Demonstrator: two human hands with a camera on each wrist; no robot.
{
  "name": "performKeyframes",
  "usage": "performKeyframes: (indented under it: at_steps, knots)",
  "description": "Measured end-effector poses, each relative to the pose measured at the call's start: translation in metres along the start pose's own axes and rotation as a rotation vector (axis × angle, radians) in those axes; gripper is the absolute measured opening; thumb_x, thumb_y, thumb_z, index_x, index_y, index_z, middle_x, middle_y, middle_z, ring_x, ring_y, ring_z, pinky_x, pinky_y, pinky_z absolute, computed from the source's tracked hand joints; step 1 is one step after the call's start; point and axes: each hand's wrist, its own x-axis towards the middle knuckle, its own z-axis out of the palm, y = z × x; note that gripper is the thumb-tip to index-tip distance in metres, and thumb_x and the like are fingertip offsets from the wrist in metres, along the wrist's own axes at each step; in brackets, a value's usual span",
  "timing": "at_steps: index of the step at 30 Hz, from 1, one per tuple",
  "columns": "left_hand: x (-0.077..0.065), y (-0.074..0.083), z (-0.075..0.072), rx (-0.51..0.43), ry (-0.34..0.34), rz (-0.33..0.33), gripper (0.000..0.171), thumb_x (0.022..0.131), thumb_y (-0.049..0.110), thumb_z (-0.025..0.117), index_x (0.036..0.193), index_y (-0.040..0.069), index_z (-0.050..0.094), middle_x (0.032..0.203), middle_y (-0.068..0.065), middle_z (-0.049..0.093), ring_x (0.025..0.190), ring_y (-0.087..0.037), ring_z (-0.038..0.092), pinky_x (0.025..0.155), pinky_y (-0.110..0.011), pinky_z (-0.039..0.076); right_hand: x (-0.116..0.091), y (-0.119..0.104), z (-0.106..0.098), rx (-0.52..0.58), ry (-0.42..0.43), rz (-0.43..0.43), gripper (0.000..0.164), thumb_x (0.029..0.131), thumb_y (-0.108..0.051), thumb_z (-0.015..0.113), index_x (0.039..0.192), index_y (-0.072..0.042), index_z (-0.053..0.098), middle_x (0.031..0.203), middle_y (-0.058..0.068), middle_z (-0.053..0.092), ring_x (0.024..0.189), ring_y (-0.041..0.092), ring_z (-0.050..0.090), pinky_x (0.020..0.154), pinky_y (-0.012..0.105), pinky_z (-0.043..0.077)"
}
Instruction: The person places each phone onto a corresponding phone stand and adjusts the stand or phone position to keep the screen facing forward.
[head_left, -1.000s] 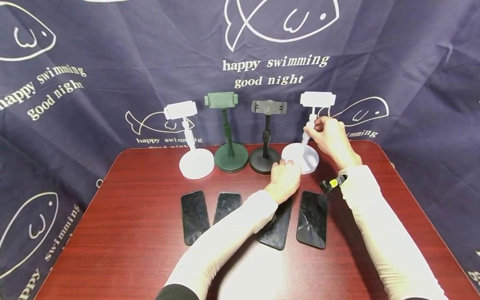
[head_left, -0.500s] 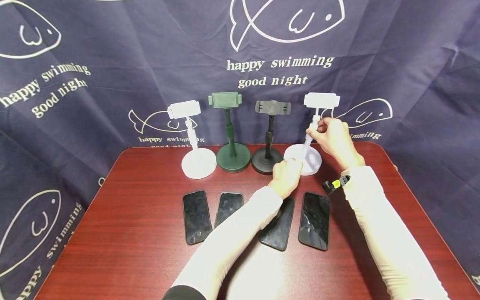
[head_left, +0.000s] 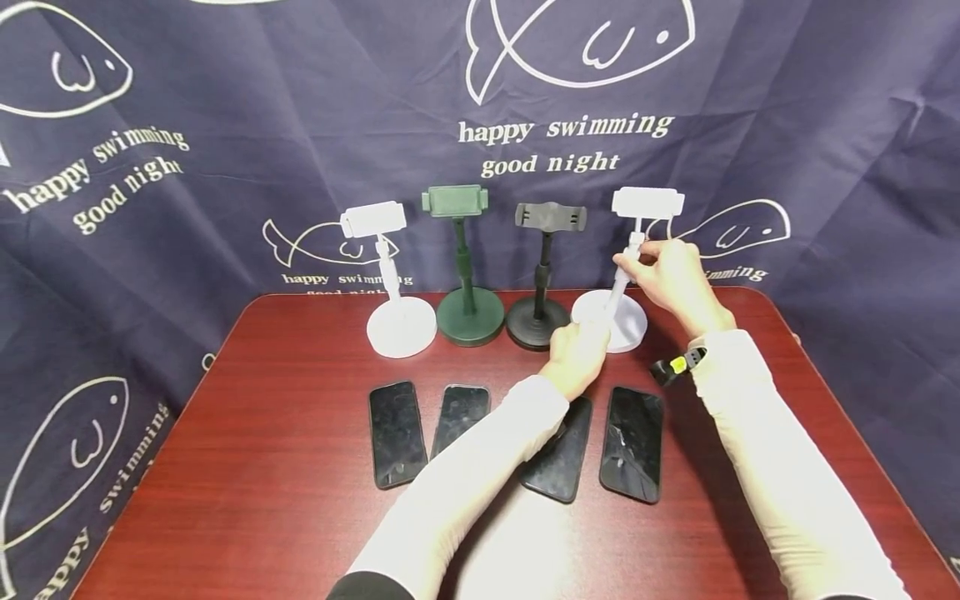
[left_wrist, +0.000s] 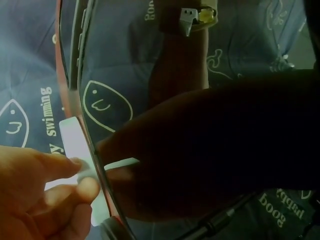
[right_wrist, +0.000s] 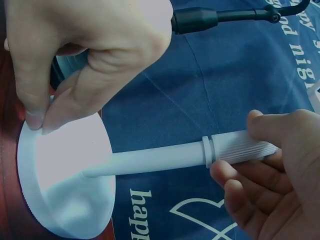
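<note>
At the right end of a row of stands, both hands are on a white phone stand [head_left: 648, 202] with a round base. My left hand [head_left: 577, 358] pinches the near edge of that round base [right_wrist: 65, 200] between thumb and fingers. Higher up, the right hand [head_left: 678, 279] holds the ribbed collar [right_wrist: 240, 146] of the post with thumb and fingertips. The post leans a little to the right in the head view. In the left wrist view, the left hand [left_wrist: 50, 195] has thumb and finger on the white base [left_wrist: 75, 137].
To the left stand a black phone stand [head_left: 551, 217], a green one [head_left: 454, 200] and another white one [head_left: 375, 219]. Several dark phones lie in front, including a right-hand phone [head_left: 632, 443] and a left-hand phone [head_left: 397, 433]. A printed curtain [head_left: 360, 100] hangs behind the red-brown table [head_left: 247, 433].
The head view has shifted slightly, so everything sits a little farther right in it. Both hands keep their hold on the white stand, with no clear movement of it on the table.
</note>
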Motion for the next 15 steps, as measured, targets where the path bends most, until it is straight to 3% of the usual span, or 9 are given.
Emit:
performKeyframes:
  at_steps: [3, 8, 11, 15]
  knots:
    - [0.0002, -0.0006, -0.0007, 0.002, 0.003, 0.006, 0.023, 0.104, 0.029, 0.055, 0.094, 0.026, 0.075, 0.088, 0.008, 0.075, 0.081, -0.011, 0.073, 0.060, -0.031, 0.057, -0.0008, 0.0010, 0.0000, -0.012, 0.012, -0.030, 0.047, 0.090, -0.023, 0.078, 0.054, -0.008, 0.052, 0.045, -0.003, 0.043, 0.052, 0.026, 0.049, 0.052, 0.033, 0.033]
    - [-0.0009, -0.0032, -0.0019, -0.035, 0.011, -0.005, 0.022, 0.104, 0.032, 0.056, 0.093, 0.024, 0.075, 0.088, 0.005, 0.075, 0.081, -0.014, 0.074, 0.059, -0.032, 0.058, -0.0031, -0.0008, -0.0011, -0.002, 0.011, -0.011, 0.040, 0.090, -0.024, 0.078, 0.057, -0.007, 0.063, 0.049, 0.005, 0.059, 0.056, 0.034, 0.060, 0.054, 0.035, 0.038]
    - [-0.0013, -0.0052, -0.0026, -0.073, 0.020, -0.026, 0.023, 0.103, 0.035, 0.057, 0.092, 0.023, 0.074, 0.088, 0.004, 0.075, 0.081, -0.016, 0.075, 0.059, -0.033, 0.058, -0.0040, -0.0019, -0.0014, 0.004, 0.007, -0.017, 0.036, 0.091, -0.024, 0.077, 0.061, -0.006, 0.068, 0.056, 0.009, 0.068, 0.063, 0.039, 0.066, 0.058, 0.041, 0.044]
    - [-0.0015, -0.0075, -0.0033, -0.077, 0.018, -0.017, 0.025, 0.104, 0.036, 0.056, 0.093, 0.022, 0.073, 0.089, 0.004, 0.075, 0.081, -0.016, 0.075, 0.060, -0.033, 0.058, -0.0067, -0.0032, -0.0018, -0.003, 0.009, -0.037, 0.036, 0.091, -0.023, 0.077, 0.062, -0.004, 0.069, 0.058, 0.013, 0.069, 0.068, 0.043, 0.067, 0.065, 0.050, 0.045]
